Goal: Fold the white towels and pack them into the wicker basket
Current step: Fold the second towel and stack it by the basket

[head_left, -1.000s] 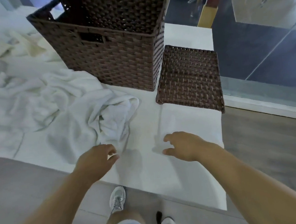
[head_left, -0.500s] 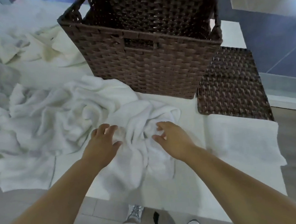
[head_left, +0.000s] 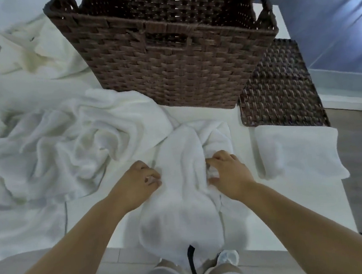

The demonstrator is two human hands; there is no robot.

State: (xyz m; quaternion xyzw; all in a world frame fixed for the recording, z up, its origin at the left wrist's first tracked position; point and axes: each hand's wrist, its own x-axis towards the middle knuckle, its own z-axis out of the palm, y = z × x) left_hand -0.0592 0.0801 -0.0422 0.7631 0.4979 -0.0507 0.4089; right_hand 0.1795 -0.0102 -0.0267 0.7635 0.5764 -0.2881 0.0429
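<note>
1. While most of the laundry lies unfolded, one white towel is gripped on the counter, bunched lengthwise, its near end draped over the counter's front edge toward the person's legs.

2. Its left side is pinched by the left hand with curled fingers, and a fold on its right side is clutched by the right hand, fingers likewise curled into the cloth. No neat fold is seen in this towel yet; it is judged to be at the stage of being gathered or straightened out.

3. Just right of the hands, near the counter's right edge, a folded towel is seen lying flat, apparently the only piece finished so far. It has not been packed.

4. To the left, a rumpled heap of towels is spread across the counter, with more crumpled cloth behind it, all still to be folded.

5. At the back, the wicker basket stands upright and open. No towel can be made out in the part of its interior that is shown; its floor is hidden, so its contents cannot be told for certain.

6. Beside the basket on the right, a flat woven lid lies on the counter, touching or nearly touching the folded towel's far edge.

7. On this evidence the task is judged to be at an early stage: one towel folded, one in hand, the heap and all packing left.
</note>
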